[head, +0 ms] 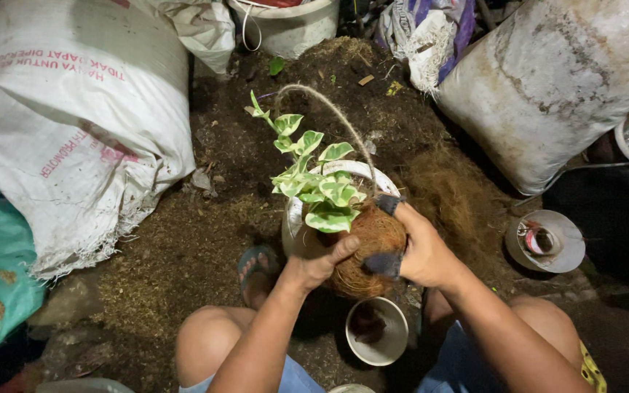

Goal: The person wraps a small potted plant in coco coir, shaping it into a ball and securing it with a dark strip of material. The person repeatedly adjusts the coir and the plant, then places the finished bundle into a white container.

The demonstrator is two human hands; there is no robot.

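I hold a round ball of brown coconut fibre [373, 240] with a small green-and-white leafed plant [314, 185] growing out of its top. My left hand [322, 263] cups the ball from the left and below. My right hand [420, 247] grips it from the right, fingertips dark with soil. A thin rope loop [329, 109] arches over the plant. Just behind the ball stands a white pot [294, 222]. My bare knees frame the lower part of the view.
Dark soil and loose coconut fibre [445, 189] cover the ground. Big white sacks lie at left [74, 116] and upper right [555, 80]. A small white bowl [378, 331] sits between my legs, a roll of string [544, 240] at right, a white bucket [285, 25] at the back.
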